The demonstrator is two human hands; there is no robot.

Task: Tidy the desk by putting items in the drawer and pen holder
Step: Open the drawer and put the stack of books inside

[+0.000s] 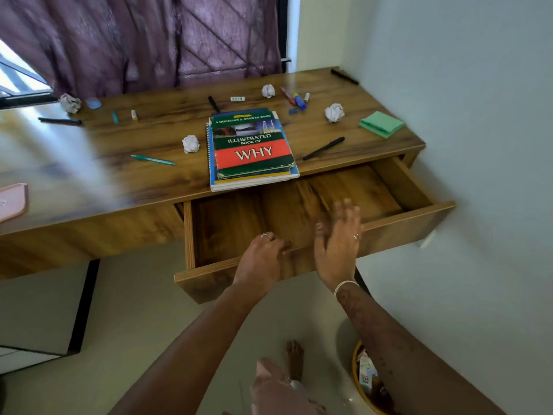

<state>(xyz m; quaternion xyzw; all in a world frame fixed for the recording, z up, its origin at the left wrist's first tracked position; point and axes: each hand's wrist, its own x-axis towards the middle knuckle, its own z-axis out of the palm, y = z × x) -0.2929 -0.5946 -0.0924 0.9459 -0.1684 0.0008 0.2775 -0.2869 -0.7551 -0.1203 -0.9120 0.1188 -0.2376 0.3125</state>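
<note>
The wooden drawer (413, 223) stands pulled out under the desk and nothing shows inside it. My left hand (263, 259) grips the top of its front panel. My right hand (338, 244) hovers just above the same panel, fingers spread, holding nothing. On the desk (125, 181) lies a stack of books (251, 148) at the front edge. Scattered around it are a teal pen (153, 159), a black pen (323, 148), another black pen (214, 103), markers (294, 98), an eraser (237, 99) and a green cloth (381, 124). No pen holder is in view.
Several crumpled paper balls, such as the nearest paper ball (191, 144), lie on the desk. A pink object (12, 202) sits at the left edge. A wall runs along the right. A round bin (366, 381) stands on the floor by my foot. Purple curtains hang behind.
</note>
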